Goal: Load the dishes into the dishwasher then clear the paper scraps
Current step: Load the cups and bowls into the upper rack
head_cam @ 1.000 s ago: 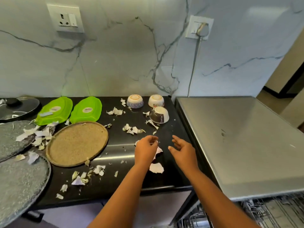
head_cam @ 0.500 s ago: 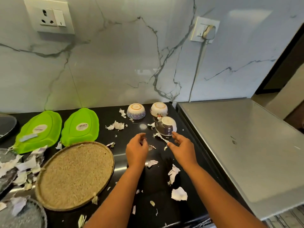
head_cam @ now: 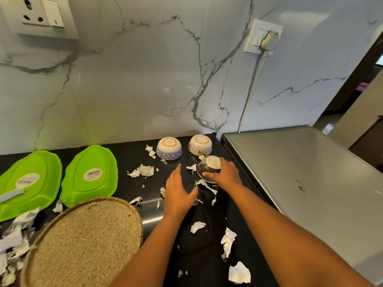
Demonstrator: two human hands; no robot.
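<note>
- Right now the right hand grips the dark bowl, which sits upside down on the black counter. The fingers curl round its right side and the thumb presses its near wall.
- At 8 o'clock from that bowl, the left hand is palm down with its fingers straight and its thumb spread, holding nothing. Whether it touches the counter I cannot tell.
- Torn paper scraps lie scattered around both hands, with more at 6 o'clock beside the forearms.
- The floral bowl stands at 12 o'clock from the dark bowl and the blue-patterned bowl at 11 o'clock. Both are upside down near the wall.
- At 9 o'clock, the right green plate and left green plate lie face down side by side.
- A woven tray lies at 7 o'clock.
- A steel surface adjoins the counter at 3 o'clock.
</note>
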